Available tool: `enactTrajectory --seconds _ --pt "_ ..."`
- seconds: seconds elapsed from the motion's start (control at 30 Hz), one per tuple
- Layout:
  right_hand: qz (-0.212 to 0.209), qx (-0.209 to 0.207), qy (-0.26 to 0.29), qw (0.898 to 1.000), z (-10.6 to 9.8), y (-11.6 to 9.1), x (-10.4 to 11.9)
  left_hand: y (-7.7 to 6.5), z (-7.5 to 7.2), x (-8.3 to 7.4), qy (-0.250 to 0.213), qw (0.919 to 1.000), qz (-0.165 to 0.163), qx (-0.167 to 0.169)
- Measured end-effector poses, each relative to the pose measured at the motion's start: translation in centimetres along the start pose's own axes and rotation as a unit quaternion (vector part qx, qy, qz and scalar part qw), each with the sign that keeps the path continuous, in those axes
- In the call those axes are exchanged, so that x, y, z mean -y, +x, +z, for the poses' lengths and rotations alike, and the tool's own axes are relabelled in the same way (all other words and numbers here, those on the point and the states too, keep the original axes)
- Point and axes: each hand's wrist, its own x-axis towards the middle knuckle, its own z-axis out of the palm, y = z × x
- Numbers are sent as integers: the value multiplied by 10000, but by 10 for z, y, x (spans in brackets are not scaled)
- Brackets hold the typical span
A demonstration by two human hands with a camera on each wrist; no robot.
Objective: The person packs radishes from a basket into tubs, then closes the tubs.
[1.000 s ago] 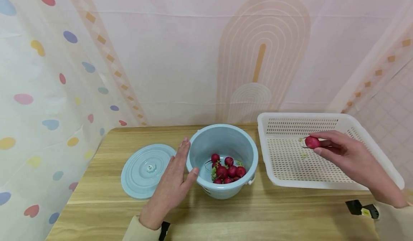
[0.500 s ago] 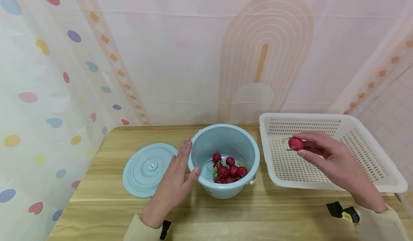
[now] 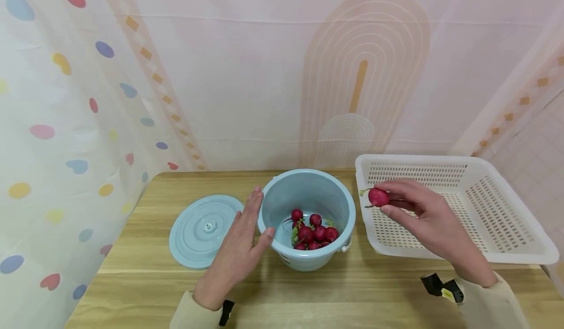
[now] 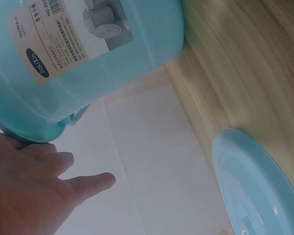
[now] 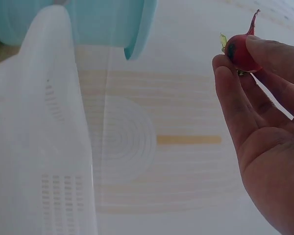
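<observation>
My right hand [image 3: 423,209] pinches a red radish [image 3: 378,197] between thumb and fingertips, above the left side of a white plastic basket [image 3: 498,256]. In the right wrist view the radish [image 5: 244,53] shows its thin root and a bit of green stem. A light blue bucket [image 3: 282,192] stands upright in the middle, with several radishes [image 3: 315,233] on its bottom. My left hand [image 3: 238,250] lies against the bucket's left rim with fingers straight; the left wrist view shows its fingers at the rim of the bucket [image 4: 103,68].
The round blue lid [image 3: 207,231] lies flat on the wooden table [image 3: 308,299], left of the bucket. A patterned curtain [image 3: 246,74] hangs behind and to the left. The bucket's white handle joint [image 3: 345,247] sticks out at its right.
My right hand has carried the radish leftward over the basket, from its middle to its left rim, nearer the bucket. The left hand stays at the bucket's rim.
</observation>
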Motion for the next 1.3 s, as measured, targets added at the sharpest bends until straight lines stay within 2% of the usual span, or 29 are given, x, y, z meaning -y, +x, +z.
enactTrajectory --seconds 0.47,0.63,0.83,0.97,1.3 --pt "-86 83 -138 9998 27 15 4 -1 0 -1 -57 9999 -69 92" --pt "-288 230 -483 9982 35 21 2 -2 -1 -1 -45 9999 -91 90" --pt "-548 478 -1181 9903 44 30 -2 -1 -1 -1 -26 9999 -88 100" --pt "-712 770 -1452 9838 50 38 -3 -1 -2 -2 -22 9999 -96 119" --pt "-514 1494 -2181 9631 61 51 -4 -1 -1 -1 3 10000 -67 65"
